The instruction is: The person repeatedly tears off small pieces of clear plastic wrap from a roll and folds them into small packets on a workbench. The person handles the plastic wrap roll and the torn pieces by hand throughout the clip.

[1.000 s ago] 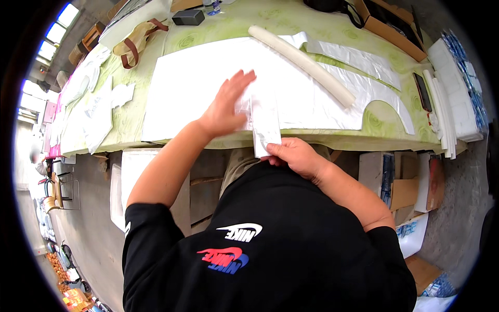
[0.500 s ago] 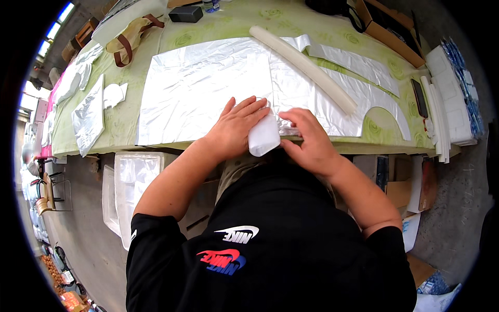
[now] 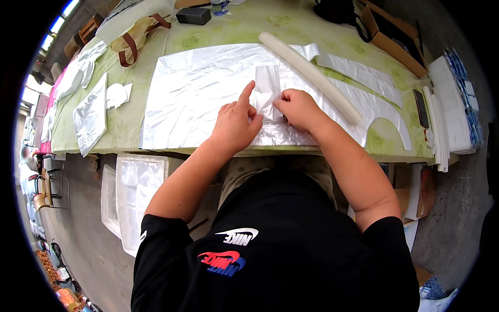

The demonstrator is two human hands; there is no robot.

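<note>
A large silvery, wrinkled plastic sheet (image 3: pixel 192 99) lies spread on the table in front of me. On top of it rests a narrow strip of whitish see-through film (image 3: pixel 267 80), running away from me between my hands. My right hand (image 3: pixel 299 108) pinches the strip's right edge between thumb and fingertips. Just left of the strip is my left hand (image 3: pixel 235 124), its index finger stretched forward and its thumb apart, the other fingers partly bent; it grips nothing. A long off-white roll (image 3: pixel 312 78) lies slantwise across the sheet, beyond my right hand.
A green patterned cloth covers the table (image 3: pixel 239 28). To the left lie a folded silvery piece (image 3: pixel 91 115) and a bag with brown handles (image 3: pixel 136 39). A dark box (image 3: pixel 193 15) stands at the back, a phone (image 3: pixel 420 108) at the right. Clear plastic bins (image 3: pixel 141 179) sit below the front edge.
Both hands have moved forward over the sheet. The whitish film, bunched near the table edge before, now lies stretched out flat. My left hand has come off it.
</note>
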